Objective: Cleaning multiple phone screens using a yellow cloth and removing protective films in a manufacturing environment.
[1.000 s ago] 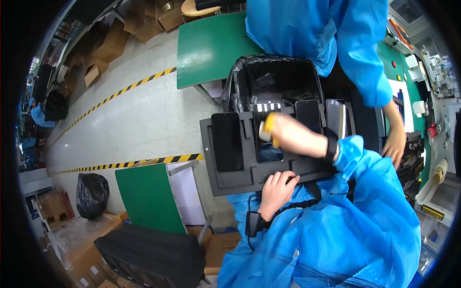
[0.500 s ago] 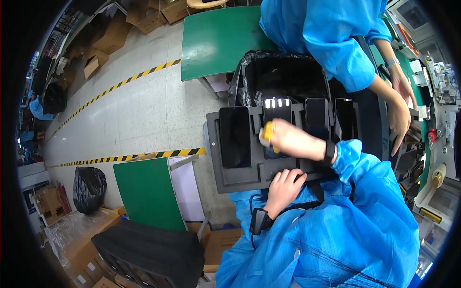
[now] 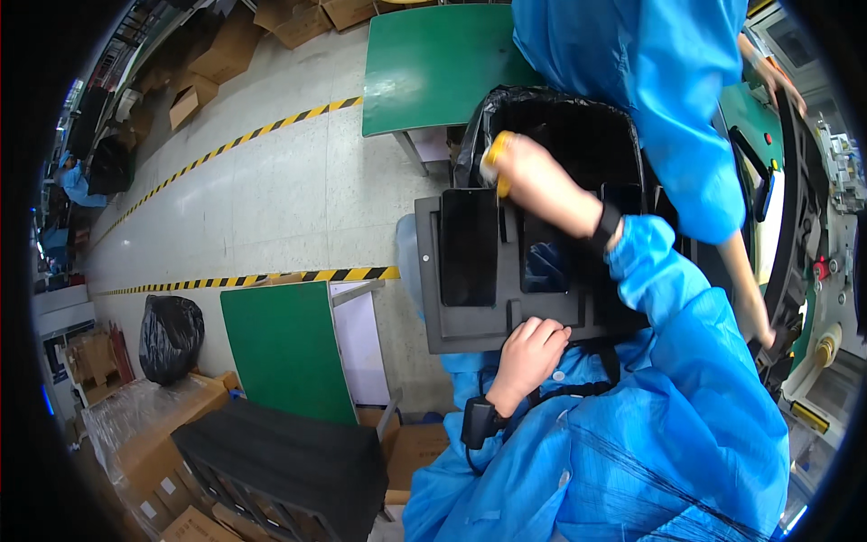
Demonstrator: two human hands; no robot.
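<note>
A dark grey tray (image 3: 449, 341) with recesses lies in front of me, holding black-screened phones. One phone (image 3: 469, 248) stands out at the left, and a second phone (image 3: 546, 264) lies beside it, its upper part behind my right forearm. Past the tray's far edge, my right hand (image 3: 535, 173) is closed around a small yellow-and-white tool (image 3: 498, 163), too blurred to identify. The fingers of my left hand (image 3: 533, 354) curl over the tray's near edge; its thumb does not show clearly.
A bin lined with a black bag (image 3: 560, 116) stands just beyond the tray, by a green table (image 3: 442, 72). To the right, a co-worker in a blue smock (image 3: 686, 117) reaches along a workbench. A second green tabletop (image 3: 282, 352) and a black chair back (image 3: 280, 461) are at the left.
My right hand has moved from over the second phone to past the tray's far edge, still holding the yellow tool. My left hand stays at the tray. The co-worker's arms have shifted.
</note>
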